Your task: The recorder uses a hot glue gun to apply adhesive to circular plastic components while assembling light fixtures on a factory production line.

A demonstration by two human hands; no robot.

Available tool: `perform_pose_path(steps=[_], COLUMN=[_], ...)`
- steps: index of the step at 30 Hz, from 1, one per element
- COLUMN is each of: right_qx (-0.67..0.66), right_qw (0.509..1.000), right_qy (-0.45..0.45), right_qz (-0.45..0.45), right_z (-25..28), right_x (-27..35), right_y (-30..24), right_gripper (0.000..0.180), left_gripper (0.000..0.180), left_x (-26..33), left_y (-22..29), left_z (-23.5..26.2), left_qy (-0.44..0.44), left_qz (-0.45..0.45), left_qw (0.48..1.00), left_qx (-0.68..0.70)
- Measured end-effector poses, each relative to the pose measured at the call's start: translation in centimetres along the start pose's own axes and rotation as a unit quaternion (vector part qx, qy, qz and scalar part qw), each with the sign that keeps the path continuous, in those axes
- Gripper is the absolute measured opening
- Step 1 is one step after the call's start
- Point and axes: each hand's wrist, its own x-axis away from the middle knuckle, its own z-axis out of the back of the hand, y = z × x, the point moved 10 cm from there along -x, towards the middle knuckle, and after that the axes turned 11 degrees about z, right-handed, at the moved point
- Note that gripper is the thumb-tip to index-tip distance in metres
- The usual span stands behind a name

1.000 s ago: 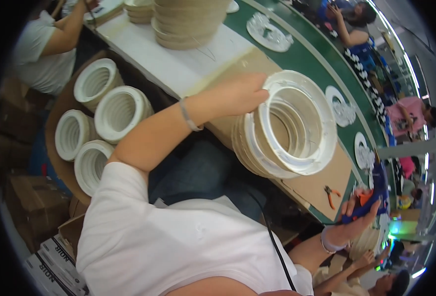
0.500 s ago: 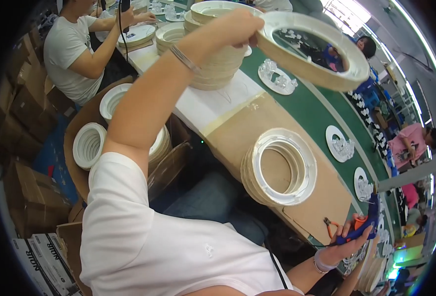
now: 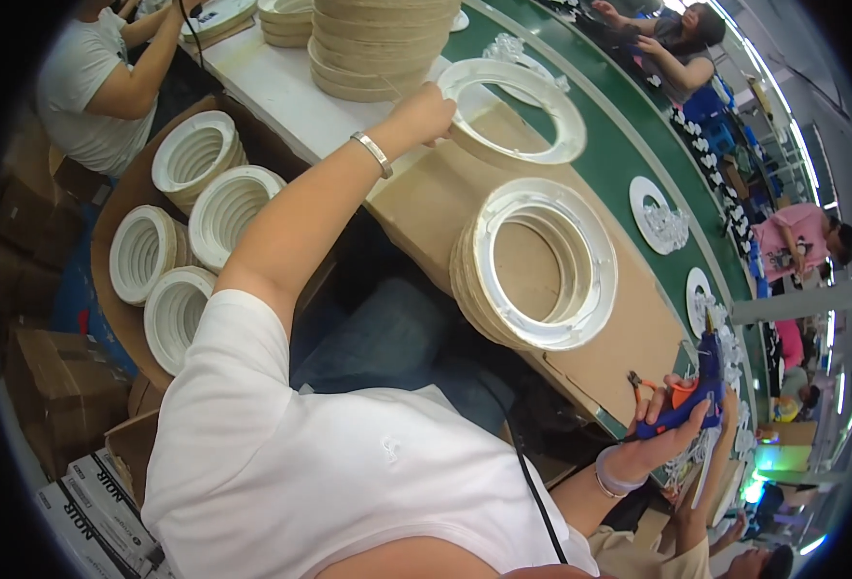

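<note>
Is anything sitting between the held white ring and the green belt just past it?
Nothing visible does. The left hand holds the white ring at its near rim, partly over the green belt. The stack of rings sits nearer, aside.

Left hand [image 3: 424, 113] on white ring [image 3: 513, 108]

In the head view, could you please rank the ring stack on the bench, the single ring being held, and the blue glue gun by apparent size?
1. Ring stack.
2. Single white ring in the left hand; it lies farther off, so the gap is unsure.
3. Blue glue gun.

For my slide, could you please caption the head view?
Left hand holds a white ring above the cardboard-covered bench, beside a stack of rings; right hand grips a blue glue gun.
</note>
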Motion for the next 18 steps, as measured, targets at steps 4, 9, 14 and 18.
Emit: perform_pose_path(steps=[4, 9, 14, 18], right_qx=[0.006, 0.031, 0.093, 0.192], right_qw=[0.999, 0.998, 0.988, 0.97], right_qy=[0.01, -0.027, -0.089, -0.133], right_qz=[-0.035, -0.053, -0.083, -0.07], right_z=[-0.4, -1.7, -5.4, -7.3], right_x=[0.4, 0.0, -0.8, -1.6], right_y=[1.2, 2.5, 4.8, 5.7], right_gripper=[0.036, 0.036, 0.033, 0.037], left_gripper=[0.023, 0.021, 0.032, 0.034], left_x=[-3.4, -3.7, 0.8, 10.1], left_y=[-1.8, -4.3, -2.6, 2.9], left_z=[-0.4, 1.0, 1.4, -0.9], left_qy=[0.076, 0.12, 0.078, 0.095], left_qz=[-0.099, -0.006, 0.012, -0.205], left_qw=[0.98, 0.989, 0.983, 0.974], left_qx=[-0.158, -0.083, -0.163, -0.012])
